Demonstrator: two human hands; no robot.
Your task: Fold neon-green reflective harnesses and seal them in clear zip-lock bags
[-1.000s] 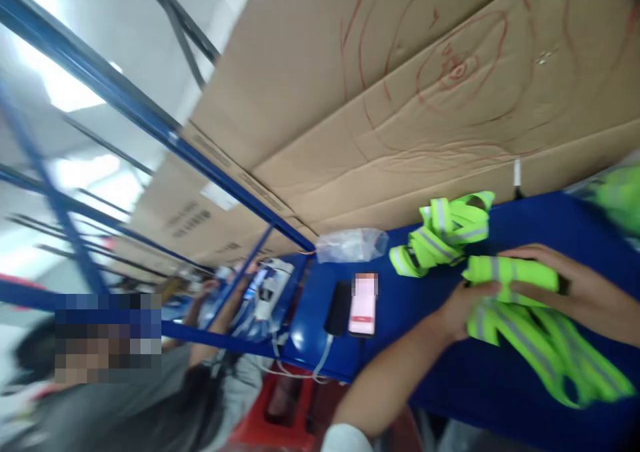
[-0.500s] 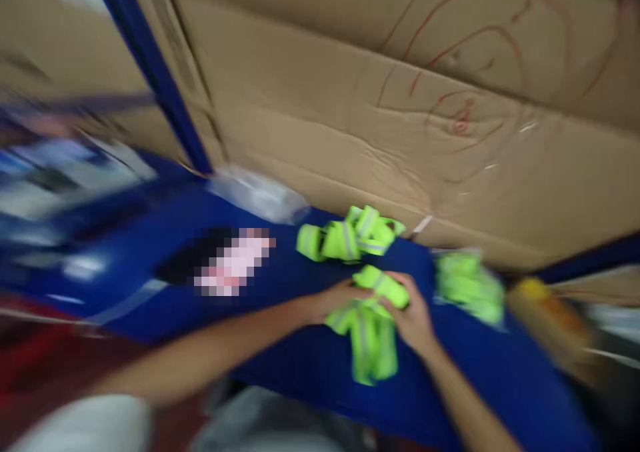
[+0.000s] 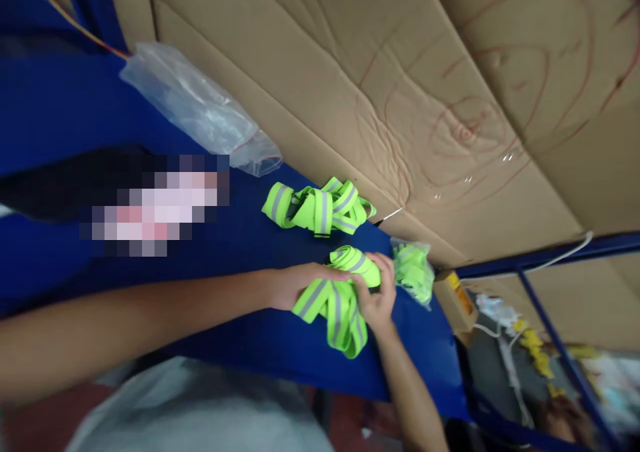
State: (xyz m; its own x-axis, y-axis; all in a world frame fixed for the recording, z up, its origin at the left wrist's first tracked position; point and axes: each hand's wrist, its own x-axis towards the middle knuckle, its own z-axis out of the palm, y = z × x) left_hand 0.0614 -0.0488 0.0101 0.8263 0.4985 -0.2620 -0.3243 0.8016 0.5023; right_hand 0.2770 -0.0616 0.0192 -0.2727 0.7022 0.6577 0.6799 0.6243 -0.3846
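A neon yellow-green reflective strap (image 3: 337,309) with a grey stripe is held between both my hands over the blue table. Part of it is rolled up at the top, while loose loops hang below. My left hand (image 3: 295,285) grips it from the left, thumb laid across the roll. On the right side, my right hand (image 3: 377,295) has its fingers wrapped round the roll's end. Just beyond my hands lies a tangled pile of similar reflective straps (image 3: 323,209), touching neither hand. To the right sits a clear bag of the same neon material (image 3: 414,272).
A clear plastic bag (image 3: 200,105) lies along the cardboard wall (image 3: 310,92) marked with red lines. A dark item with a pixelated patch (image 3: 155,205) rests on the blue table (image 3: 210,249) at left. A small cardboard box (image 3: 455,302) stands at the right edge.
The camera view has turned and tilted, so the wall slants more and the clear plastic bag shows larger. Both hands still hold the strap, its loops hanging below.
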